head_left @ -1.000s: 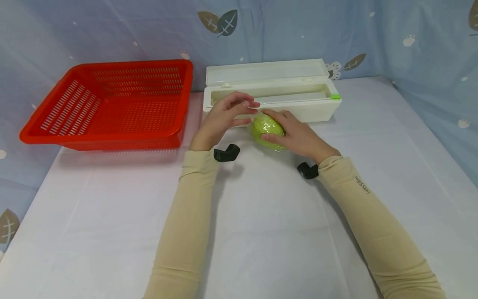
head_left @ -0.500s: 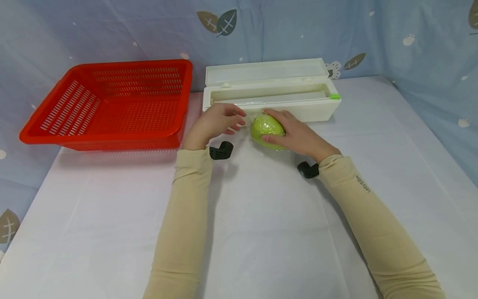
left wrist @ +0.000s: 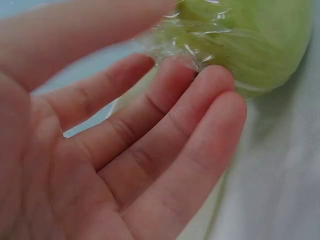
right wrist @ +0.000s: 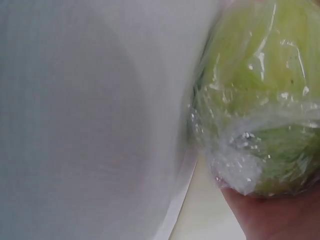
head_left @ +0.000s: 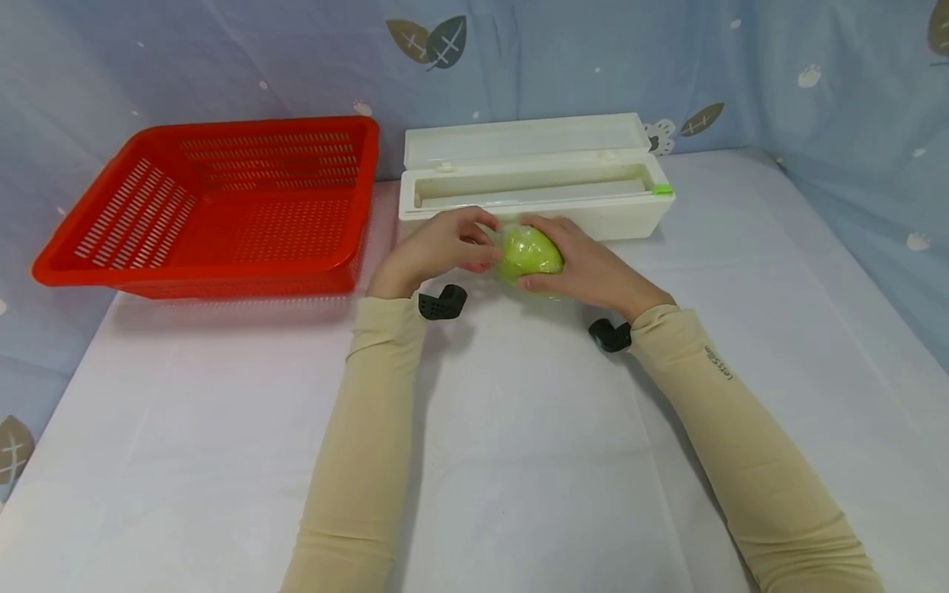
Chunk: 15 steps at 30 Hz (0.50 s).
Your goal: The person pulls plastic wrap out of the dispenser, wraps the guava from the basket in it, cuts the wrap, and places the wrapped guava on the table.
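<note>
A smooth yellow-green fruit, wrapped in clear cling film, lies on the table in front of the long white box. My right hand holds it from the right, thumb on the near side and fingers over the far side. My left hand is at the fruit's left end, fingers gently bent, fingertips right at the film. In the left wrist view, bunched cling film shows just beyond those fingertips. The right wrist view shows film gathered and creased over a darker green end of the fruit.
Behind the hands, the white cling film dispenser stands with its lid raised, a white roll inside and a green slider at the right end. A red slotted basket stands at the left, near the patterned blue curtain.
My left hand drew back left and down from above the fruit's left end, then came in again to the film. My right hand has kept hold of the fruit, barely moving.
</note>
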{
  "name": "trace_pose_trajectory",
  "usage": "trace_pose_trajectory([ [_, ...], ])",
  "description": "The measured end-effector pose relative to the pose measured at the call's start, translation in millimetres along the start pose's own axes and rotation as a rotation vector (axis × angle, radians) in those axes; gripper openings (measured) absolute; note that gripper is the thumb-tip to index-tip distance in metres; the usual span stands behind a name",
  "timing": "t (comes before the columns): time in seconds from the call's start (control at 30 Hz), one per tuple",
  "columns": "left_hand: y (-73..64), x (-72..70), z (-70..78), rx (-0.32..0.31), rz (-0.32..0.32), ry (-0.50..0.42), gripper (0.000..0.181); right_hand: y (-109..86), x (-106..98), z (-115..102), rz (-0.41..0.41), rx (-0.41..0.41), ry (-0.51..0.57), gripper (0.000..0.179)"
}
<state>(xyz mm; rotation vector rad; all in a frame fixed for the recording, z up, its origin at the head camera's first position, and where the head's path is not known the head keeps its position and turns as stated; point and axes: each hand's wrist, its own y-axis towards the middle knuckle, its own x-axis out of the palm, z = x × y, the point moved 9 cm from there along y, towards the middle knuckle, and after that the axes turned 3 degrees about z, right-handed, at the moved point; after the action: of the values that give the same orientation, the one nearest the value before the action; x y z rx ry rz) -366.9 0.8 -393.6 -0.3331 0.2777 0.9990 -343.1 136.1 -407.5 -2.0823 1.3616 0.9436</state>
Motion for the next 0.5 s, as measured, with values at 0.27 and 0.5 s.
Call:
trace_pose_trajectory([
  [0.27,-1.0,-6.8,9.9,0.011,0.109,0.236,0.025,-1.7,0,-6,0.011,-0.009,-0.074,0.083],
  [0.5,-5.6,-18.0,25.0,0.116,0.186,0.411,0.009,-1.2,0,-5,0.022,0.011,-0.096,0.081],
])
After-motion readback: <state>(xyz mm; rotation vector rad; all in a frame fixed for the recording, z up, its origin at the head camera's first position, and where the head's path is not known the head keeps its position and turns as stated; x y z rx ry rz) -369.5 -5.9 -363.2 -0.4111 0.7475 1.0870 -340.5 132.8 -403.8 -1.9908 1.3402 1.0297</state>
